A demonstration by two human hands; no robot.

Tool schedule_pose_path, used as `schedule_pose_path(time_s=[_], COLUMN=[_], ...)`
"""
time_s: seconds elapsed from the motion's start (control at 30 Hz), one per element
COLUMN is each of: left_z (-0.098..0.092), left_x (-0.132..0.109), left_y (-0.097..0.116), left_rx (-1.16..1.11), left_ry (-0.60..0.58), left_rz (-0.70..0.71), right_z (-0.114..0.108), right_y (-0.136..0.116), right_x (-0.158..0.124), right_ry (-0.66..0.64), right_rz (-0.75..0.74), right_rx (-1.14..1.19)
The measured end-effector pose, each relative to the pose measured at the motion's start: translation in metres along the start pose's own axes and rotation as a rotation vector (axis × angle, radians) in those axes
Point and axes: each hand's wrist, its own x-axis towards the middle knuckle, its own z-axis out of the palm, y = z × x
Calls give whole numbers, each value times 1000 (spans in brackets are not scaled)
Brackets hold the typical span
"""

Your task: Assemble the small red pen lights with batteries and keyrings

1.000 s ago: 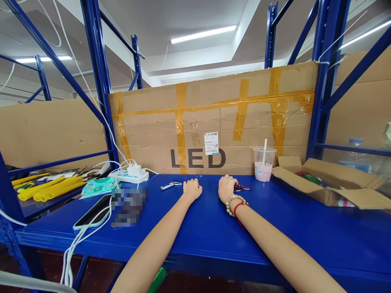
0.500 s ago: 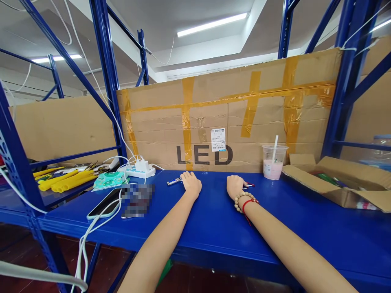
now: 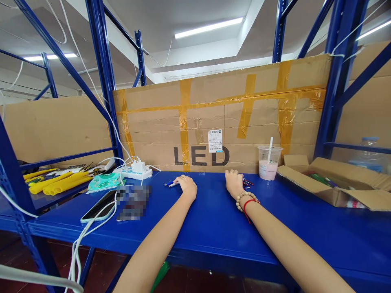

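On the blue tabletop [image 3: 210, 219], my left hand [image 3: 187, 186] is closed at the ends of some blue and silver pens [image 3: 171, 184], which stick out to its left. Farther right, my right hand [image 3: 234, 184] rests with curled fingers beside several dark red pens [image 3: 247, 183]; their left ends are hidden behind it, and I cannot make out whether it grips them. A bead bracelet and a red string circle my right wrist.
A cup with pink drink [image 3: 269, 165] and an open cardboard box [image 3: 332, 183] stand at right. A phone [image 3: 99, 206], white cables and a power strip [image 3: 132, 172] lie at left. A cardboard panel marked LED [image 3: 146, 138] closes the back.
The view has shifted slightly. At my left hand the pens now show as more than one, spread apart. More of the red pens shows beside my right hand.
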Motion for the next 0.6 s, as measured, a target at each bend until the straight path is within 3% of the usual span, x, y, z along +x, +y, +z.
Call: schedule_pose_path(time_s=[0.13, 0.27, 0.47, 0.6], left_z=[-3, -4, -1, 0], left_x=[-4, -7, -5, -1], left_y=[1, 11, 18, 9], left_rx=[-171, -305, -486, -489], left_ry=[45, 52, 90, 136], left_rz=[199, 345, 501, 395], right_z=[-5, -9, -10, -9], right_y=[-14, -29, -32, -25], right_x=[-1, -5, -7, -6], right_ry=[63, 36, 11, 8], right_rz=[-253, -414, -419, -379], right_rx=[18, 71, 102, 138])
